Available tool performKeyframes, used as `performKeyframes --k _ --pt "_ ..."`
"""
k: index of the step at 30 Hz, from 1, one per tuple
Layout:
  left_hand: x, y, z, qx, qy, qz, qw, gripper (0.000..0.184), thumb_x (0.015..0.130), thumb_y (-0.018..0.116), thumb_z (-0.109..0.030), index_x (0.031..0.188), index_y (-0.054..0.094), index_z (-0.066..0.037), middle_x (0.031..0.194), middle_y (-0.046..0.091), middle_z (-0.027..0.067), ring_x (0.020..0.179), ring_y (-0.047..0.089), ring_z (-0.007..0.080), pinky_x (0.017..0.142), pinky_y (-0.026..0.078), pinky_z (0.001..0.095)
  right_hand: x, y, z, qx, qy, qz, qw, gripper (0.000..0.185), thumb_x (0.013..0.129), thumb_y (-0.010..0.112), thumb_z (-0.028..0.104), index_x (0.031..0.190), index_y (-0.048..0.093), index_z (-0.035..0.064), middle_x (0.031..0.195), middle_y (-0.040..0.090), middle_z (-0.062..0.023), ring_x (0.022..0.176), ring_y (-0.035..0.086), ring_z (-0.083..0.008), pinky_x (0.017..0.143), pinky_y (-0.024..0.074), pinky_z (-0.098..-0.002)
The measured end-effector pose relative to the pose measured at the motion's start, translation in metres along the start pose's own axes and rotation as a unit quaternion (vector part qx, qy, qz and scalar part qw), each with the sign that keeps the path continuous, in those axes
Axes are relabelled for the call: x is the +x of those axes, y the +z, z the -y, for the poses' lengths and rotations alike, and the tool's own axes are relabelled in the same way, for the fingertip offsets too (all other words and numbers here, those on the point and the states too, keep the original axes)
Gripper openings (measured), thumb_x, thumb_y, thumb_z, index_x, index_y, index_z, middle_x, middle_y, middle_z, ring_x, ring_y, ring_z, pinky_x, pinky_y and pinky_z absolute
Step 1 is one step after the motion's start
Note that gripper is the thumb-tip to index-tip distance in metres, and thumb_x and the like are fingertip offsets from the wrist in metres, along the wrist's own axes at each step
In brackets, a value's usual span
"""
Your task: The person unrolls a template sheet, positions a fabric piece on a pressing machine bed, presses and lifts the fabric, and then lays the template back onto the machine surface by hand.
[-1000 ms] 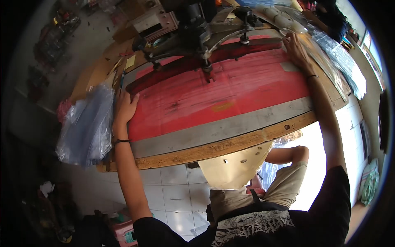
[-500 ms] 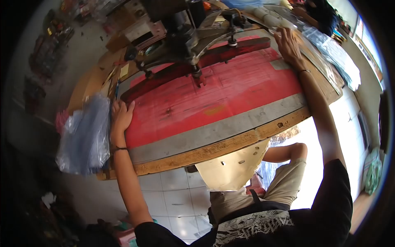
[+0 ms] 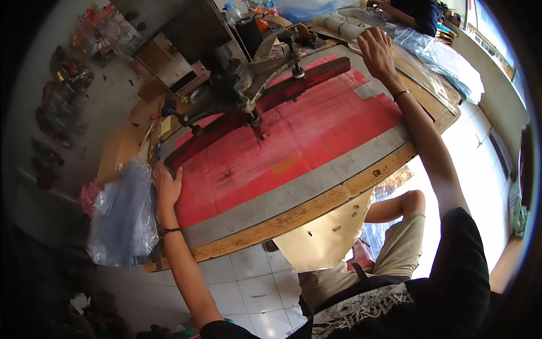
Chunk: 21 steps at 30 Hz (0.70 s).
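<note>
The red sheet point(image 3: 316, 138) lies on a grey board point(image 3: 316, 181) atop a wooden table point(image 3: 316, 210), its long axis slanting lower-left to upper-right, like the dark bar point(image 3: 310, 80) across it. Left hand point(image 3: 167, 187) and right hand point(image 3: 379, 55), both unclenched, flank it. White floor tiles point(image 3: 254, 291) show below. The sheet slants more steeply than before.

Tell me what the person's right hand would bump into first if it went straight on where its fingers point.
Probably the long, whitish, plastic-looking roll just beyond the right hand. Depth is unclear in this single view, so it might pass above.
</note>
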State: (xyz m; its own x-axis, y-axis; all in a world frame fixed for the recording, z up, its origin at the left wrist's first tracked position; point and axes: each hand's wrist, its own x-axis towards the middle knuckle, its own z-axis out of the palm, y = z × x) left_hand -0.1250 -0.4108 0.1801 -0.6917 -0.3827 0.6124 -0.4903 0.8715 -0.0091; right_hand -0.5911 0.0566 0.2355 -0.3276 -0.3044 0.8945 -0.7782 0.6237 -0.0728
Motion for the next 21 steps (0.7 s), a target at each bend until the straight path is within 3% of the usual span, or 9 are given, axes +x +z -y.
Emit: performKeyframes --k 4,6,7,10,13,16,17,19,21 --pt "0.009 -0.019 -0.023 -0.235 -0.112 0.097 0.961 0.060 0.087 0.069 -0.017 0.135 0.036 -0.004 0.124 0.054 0.0258 0.112 0.055 0.0418 0.097 0.041 0.0490 -0.020 0.014 -0.010 -0.008 -0.030 0.083 0.996 0.027 0.099 0.050 0.033 0.105 0.056 0.0076 0.101 0.054 -0.0115 0.103 0.053 -0.0299 0.091 0.0366 -0.0437" --pt "0.012 -0.015 -0.020 -0.212 -0.123 0.084 0.966 0.058 0.088 0.068 -0.019 0.134 0.038 -0.002 0.125 0.054 0.0271 0.113 0.055 0.0421 0.100 0.040 0.0504 -0.007 0.005 0.001 0.082 0.028 0.020 0.996 0.026 0.099 0.050 0.033 0.102 0.057 0.0072 0.102 0.056 -0.0110 0.105 0.054 -0.0286 0.091 0.0371 -0.0441" --pt "0.006 -0.012 -0.017 -0.198 -0.139 0.073 0.968 0.056 0.089 0.067 -0.021 0.134 0.040 -0.001 0.126 0.054 0.0278 0.113 0.055 0.0422 0.101 0.039 0.0511 -0.005 0.011 -0.004 0.035 0.000 0.043 0.998 0.026 0.099 0.051 0.032 0.101 0.057 0.0069 0.102 0.056 -0.0109 0.105 0.054 -0.0288 0.090 0.0374 -0.0436" --pt "-0.018 0.049 0.040 0.100 -0.030 -0.001 0.995 0.048 0.090 0.064 -0.023 0.129 0.048 0.001 0.115 0.060 0.0271 0.109 0.056 0.0424 0.100 0.039 0.0504 -0.031 0.022 -0.013 -0.031 -0.052 0.097 0.993 0.023 0.097 0.050 0.028 0.098 0.057 0.0060 0.100 0.056 -0.0117 0.103 0.054 -0.0306 0.089 0.0385 -0.0428" --pt "-0.006 0.012 0.007 0.018 -0.004 0.022 1.000 0.043 0.091 0.062 -0.024 0.125 0.055 0.001 0.110 0.063 0.0264 0.109 0.056 0.0423 0.101 0.039 0.0491 -0.008 0.002 0.005 0.033 -0.035 0.044 0.998 0.020 0.095 0.049 0.024 0.097 0.055 0.0048 0.097 0.055 -0.0144 0.098 0.055 -0.0342 0.086 0.0397 -0.0436" --pt "0.007 -0.019 -0.016 -0.089 -0.031 0.116 0.989 0.043 0.090 0.064 -0.024 0.125 0.055 -0.001 0.112 0.064 0.0242 0.112 0.054 0.0426 0.103 0.038 0.0482 -0.003 0.005 -0.013 0.090 0.011 0.048 0.995 0.019 0.094 0.048 0.022 0.097 0.053 0.0040 0.094 0.054 -0.0156 0.094 0.055 -0.0365 0.082 0.0414 -0.0457" --pt "0.009 -0.020 -0.018 -0.061 0.006 0.084 0.995 0.041 0.089 0.066 -0.025 0.124 0.058 -0.005 0.112 0.066 0.0199 0.114 0.055 0.0406 0.104 0.038 0.0479 -0.016 0.010 -0.013 0.101 0.031 0.076 0.991 0.019 0.094 0.048 0.022 0.098 0.052 0.0038 0.093 0.054 -0.0159 0.093 0.055 -0.0374 0.081 0.0420 -0.0464" --pt "0.010 -0.019 -0.022 -0.212 -0.064 0.065 0.973 0.043 0.089 0.066 -0.027 0.125 0.057 -0.006 0.121 0.064 0.0177 0.118 0.053 0.0395 0.105 0.037 0.0484 -0.021 0.014 -0.019 0.101 0.028 0.106 0.989 0.018 0.096 0.046 0.022 0.099 0.049 0.0039 0.093 0.055 -0.0170 0.091 0.056 -0.0397 0.078 0.0441 -0.0481" --pt "0.003 -0.017 -0.026 -0.178 -0.071 0.038 0.981 0.045 0.089 0.066 -0.029 0.127 0.056 -0.007 0.129 0.059 0.0178 0.122 0.051 0.0380 0.107 0.035 0.0489 -0.021 0.020 -0.022 0.117 0.034 0.150 0.981 0.019 0.096 0.046 0.022 0.101 0.050 0.0043 0.095 0.055 -0.0175 0.093 0.057 -0.0398 0.079 0.0445 -0.0482"
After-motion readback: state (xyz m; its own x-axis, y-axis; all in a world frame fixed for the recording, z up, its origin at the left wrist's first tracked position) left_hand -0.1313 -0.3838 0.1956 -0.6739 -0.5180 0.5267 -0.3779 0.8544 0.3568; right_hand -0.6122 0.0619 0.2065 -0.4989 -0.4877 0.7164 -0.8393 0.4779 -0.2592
